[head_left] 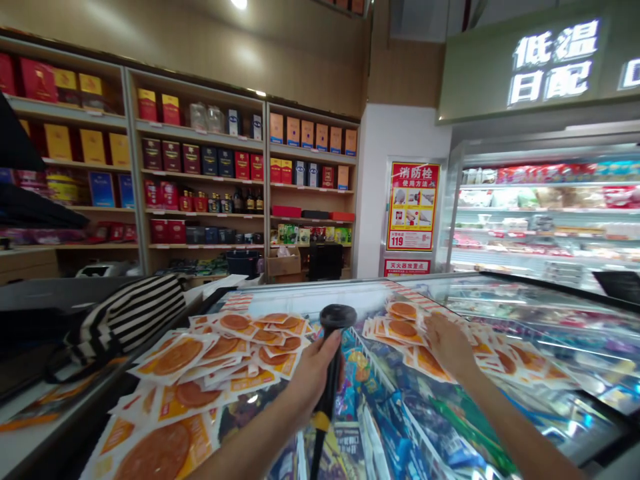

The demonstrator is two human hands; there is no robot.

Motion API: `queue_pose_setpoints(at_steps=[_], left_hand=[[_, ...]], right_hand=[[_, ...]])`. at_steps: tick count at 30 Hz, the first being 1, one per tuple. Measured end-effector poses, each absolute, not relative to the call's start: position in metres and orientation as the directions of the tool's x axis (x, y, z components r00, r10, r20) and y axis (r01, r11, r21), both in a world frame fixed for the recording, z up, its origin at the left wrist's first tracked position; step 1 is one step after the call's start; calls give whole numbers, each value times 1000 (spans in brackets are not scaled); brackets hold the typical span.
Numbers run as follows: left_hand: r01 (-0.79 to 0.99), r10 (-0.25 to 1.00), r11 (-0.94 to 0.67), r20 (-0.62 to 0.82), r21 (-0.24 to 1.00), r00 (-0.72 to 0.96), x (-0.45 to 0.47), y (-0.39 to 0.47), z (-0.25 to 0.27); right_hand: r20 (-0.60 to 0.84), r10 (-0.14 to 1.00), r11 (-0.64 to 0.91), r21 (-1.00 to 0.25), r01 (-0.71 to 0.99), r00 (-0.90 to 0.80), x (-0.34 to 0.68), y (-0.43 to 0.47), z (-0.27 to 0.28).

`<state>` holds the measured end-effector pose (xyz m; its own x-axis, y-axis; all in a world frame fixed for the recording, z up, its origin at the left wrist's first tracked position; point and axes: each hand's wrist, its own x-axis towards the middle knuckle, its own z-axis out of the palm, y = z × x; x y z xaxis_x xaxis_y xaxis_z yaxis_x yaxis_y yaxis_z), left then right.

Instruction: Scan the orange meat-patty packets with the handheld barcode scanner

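Note:
My left hand (316, 380) is closed around the handle of a black barcode scanner (338, 316), its head up and its yellow-banded cable end (320, 421) hanging down. My right hand (447, 341) reaches into the right-hand spread of flat packets (403, 329), each showing a round orange-brown disc. Its fingers are curled together at a packet there; the fingertips are partly hidden. A larger heap of the same packets (200, 393) lies to the left of my left hand. Both groups rest on the glass top of a freezer (345, 293).
Colourful bagged goods (360, 400) show through the glass. At left, a black-and-white striped bag (130, 317) lies on a counter beside the freezer. Shelves of boxes and bottles (203, 160) line the back wall. A lit refrigerated display (545, 220) stands at the right.

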<state>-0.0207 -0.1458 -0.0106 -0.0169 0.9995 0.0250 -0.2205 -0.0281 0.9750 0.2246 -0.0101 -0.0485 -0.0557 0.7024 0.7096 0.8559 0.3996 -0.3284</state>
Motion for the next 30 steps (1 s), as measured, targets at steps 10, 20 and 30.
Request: queue_pose_setpoints(at_steps=[10,20,30], left_hand=[[92,939,-293,305,952,-158,19,-111,-34],[872,933,-76,344,483,-109,-88,-61,-32],[792,924,79,253,606,-286,-179,-21,-39]], right_hand=[[131,926,-25,-914,-404,-354,86,-92,-33],[-59,932,-241,-838,-489,-358,97,-88,-40],[-85,875,-320,-840,-438,-477,104,-89,-44]])
